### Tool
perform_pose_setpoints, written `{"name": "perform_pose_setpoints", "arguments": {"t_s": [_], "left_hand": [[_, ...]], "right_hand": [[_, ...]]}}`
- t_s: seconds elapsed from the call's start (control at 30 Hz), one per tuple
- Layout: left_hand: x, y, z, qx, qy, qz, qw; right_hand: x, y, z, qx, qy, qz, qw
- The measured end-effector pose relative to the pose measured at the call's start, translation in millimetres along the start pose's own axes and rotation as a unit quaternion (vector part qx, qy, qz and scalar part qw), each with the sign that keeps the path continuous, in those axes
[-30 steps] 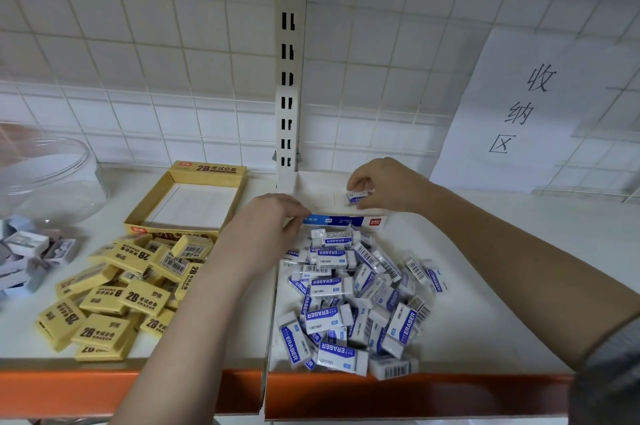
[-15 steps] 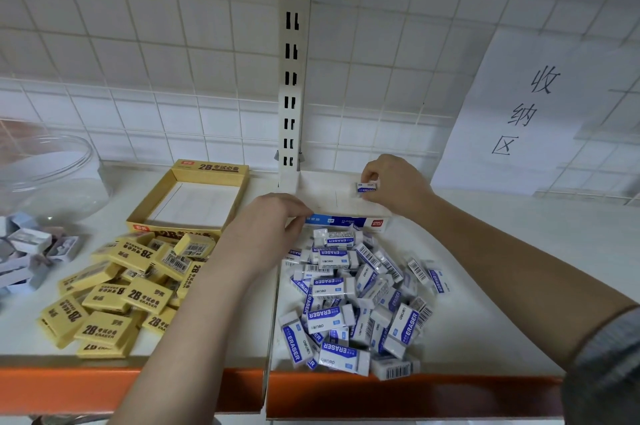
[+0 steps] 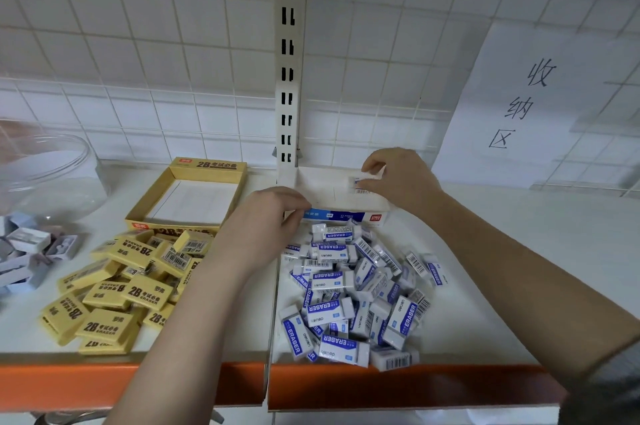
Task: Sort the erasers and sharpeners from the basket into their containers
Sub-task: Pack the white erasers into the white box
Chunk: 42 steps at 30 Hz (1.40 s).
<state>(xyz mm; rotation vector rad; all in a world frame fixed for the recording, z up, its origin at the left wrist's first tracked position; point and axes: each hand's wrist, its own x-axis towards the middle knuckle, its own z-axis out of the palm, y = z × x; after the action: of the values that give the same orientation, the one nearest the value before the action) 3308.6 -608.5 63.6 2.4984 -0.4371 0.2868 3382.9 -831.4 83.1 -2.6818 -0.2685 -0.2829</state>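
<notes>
My right hand (image 3: 401, 178) pinches a white-and-blue eraser (image 3: 360, 184) inside the white-and-blue box (image 3: 343, 215) at the back of the shelf, near its far right wall. My left hand (image 3: 266, 227) grips the box's front left corner. A heap of white-and-blue erasers (image 3: 356, 296) lies on the shelf in front of the box. To the left lies a pile of yellow 2B erasers (image 3: 124, 286), with an open yellow box (image 3: 204, 168) behind it. Grey sharpeners (image 3: 27, 248) lie at the far left.
A clear glass bowl (image 3: 45, 175) stands at the back left. A slotted white upright (image 3: 289, 61) rises behind the box against the tiled wall. A paper sign (image 3: 533, 106) leans at the back right. The shelf's orange front edge (image 3: 398, 386) runs along the bottom.
My right hand has carried the eraser from the box's front edge further back and to the right inside the box. My left hand has stayed on the box corner.
</notes>
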Motion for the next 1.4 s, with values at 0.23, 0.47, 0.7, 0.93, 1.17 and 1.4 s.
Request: {"name": "perform_pose_setpoints", "arguments": {"t_s": [0.23, 0.47, 0.7, 0.93, 1.17, 1.4], "left_hand": [[-8.2, 10.6, -5.4, -0.055, -0.017, -0.013, 0.998], [2.8, 33.5, -1.3, -0.004, -0.112, 0.008, 0.994], [-0.3, 34.0, -1.0, -0.048, -0.005, -0.007, 0.999], [-12.1, 23.9, -0.3, -0.068, 0.029, -0.025, 0.997], [-17.9, 18.5, -8.2, -0.096, 0.086, -0.063, 0.99], [-20.2, 13.7, -13.7, -0.107, 0.11, -0.074, 0.985]], "right_hand": [[-72.9, -11.8, -45.4, 0.124, -0.143, 0.006, 0.982], [-99.7, -10.3, -43.3, 0.107, -0.224, 0.027, 0.968], [-109.1, -15.6, -35.5, 0.147, -0.196, 0.042, 0.969], [-107.3, -14.8, -41.3, 0.352, -0.113, 0.131, 0.92], [-99.7, -27.3, -49.4, 0.515, -0.081, 0.144, 0.841], [-93.2, -36.3, -48.5, 0.49, -0.096, 0.112, 0.859]]}}
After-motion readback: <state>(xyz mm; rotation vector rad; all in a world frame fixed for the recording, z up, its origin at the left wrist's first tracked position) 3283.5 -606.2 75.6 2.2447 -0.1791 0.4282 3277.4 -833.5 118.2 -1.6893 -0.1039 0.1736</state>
